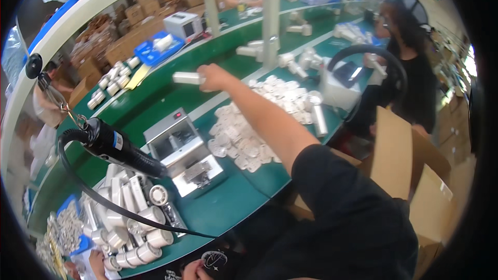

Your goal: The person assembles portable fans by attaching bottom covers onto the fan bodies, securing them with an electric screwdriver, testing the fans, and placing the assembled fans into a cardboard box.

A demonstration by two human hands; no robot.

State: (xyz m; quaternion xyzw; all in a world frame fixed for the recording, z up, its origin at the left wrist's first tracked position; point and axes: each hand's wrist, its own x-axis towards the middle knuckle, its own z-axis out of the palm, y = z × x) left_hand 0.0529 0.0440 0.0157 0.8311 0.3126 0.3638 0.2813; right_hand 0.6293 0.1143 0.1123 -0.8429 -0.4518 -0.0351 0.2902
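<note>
My right hand [215,78] reaches far out over the green conveyor belt, its fingers closed round one end of a white plastic handle-shaped part [187,78]. The part points left and lies nearly level. At the lower edge my left hand [194,270] is only partly in view; its fingers are curled, and whatever they may hold is hidden. Below my right forearm spreads a heap of small flat white plastic pieces [241,132]. Left of that heap sits a metal fixture machine [179,142], and a black electric screwdriver [122,148] hangs tilted beside it.
White cylindrical parts [148,253] are piled at the lower left, near a co-worker's hand [97,263]. The screwdriver's black cable [129,215] arcs over them. Open cardboard boxes [391,155] stand at right, below a seated co-worker [412,62]. A metal post [270,21] rises beyond my arm.
</note>
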